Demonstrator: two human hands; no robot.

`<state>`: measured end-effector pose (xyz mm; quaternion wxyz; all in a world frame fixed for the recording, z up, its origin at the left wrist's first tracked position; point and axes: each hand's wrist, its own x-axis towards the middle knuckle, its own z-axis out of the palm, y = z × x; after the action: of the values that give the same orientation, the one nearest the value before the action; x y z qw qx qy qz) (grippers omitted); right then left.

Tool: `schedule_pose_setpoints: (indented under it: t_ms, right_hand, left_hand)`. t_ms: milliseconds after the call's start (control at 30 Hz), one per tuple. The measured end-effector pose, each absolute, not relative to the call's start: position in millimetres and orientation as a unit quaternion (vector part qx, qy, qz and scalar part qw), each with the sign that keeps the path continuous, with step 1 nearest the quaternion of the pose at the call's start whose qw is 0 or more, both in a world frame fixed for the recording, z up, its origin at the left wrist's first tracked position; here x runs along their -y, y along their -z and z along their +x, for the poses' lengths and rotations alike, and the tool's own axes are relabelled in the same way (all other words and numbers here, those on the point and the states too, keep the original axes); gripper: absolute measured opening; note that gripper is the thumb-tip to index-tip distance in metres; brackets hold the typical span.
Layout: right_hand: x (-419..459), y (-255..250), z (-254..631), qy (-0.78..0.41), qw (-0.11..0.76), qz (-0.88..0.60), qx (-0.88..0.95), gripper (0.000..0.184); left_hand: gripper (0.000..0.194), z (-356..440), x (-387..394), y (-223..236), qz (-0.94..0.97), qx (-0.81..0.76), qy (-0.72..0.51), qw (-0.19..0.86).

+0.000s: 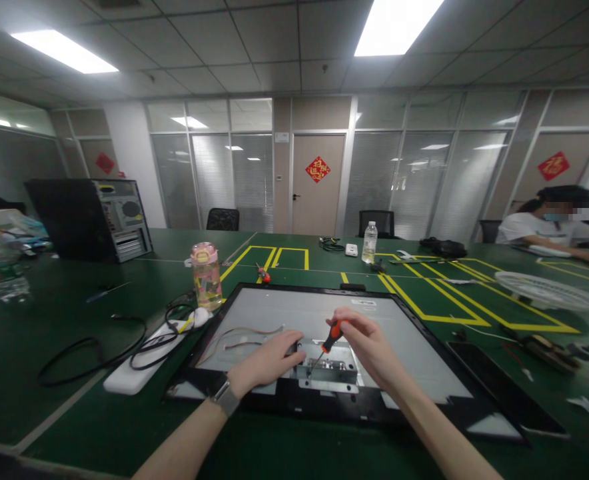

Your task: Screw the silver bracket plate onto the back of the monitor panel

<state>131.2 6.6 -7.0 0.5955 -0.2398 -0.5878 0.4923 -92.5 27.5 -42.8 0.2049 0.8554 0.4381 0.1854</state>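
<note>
A flat display panel with a black frame and a grey-white back lies in front of me. Set near its front edge is a metal bracket. My right hand is closed round the red-and-black handle of a screwdriver, which slants down to the left with its tip at the bracket. My left hand, a watch on its wrist, grips the bracket's left end between thumb and fingers. Thin wires run over the panel on the left. Whether the tip sits in a screw is too small to tell.
To the left are a white power strip with black cable, a drink bottle and a black computer case. Another screwdriver lies behind the panel. A black slab is at right; a person sits beyond.
</note>
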Motion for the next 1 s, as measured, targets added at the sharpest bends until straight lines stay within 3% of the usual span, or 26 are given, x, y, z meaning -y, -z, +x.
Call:
schedule_pose_setpoints:
  t_ms: [267, 633, 833, 1000]
  right_hand:
    - [-4.4, 5.3, 129.4, -0.543, 0.577, -0.228, 0.565, 0.031]
    - [-4.6, 3.2, 131.7, -0.539, 0.564, -0.237, 0.579, 0.033]
    - [-8.7, 11.2, 134.0, -0.501, 0.588, -0.262, 0.578, 0.024]
    - [-7.2, 8.6, 132.3, -0.526, 0.580, -0.257, 0.567, 0.031]
  left_hand:
    - [0.051, -91.9, -27.5, 41.4, 0.853, -0.439, -0.189, 0.209]
    - [0.047, -89.3, -22.8, 35.7, 0.856, -0.433, -0.189, 0.210]
    - [0.048, -90.2, -25.0, 38.5, 0.854, -0.440, -0.183, 0.209]
    - [0.050, -89.9, -23.7, 36.4, 0.851, -0.441, -0.188, 0.213]
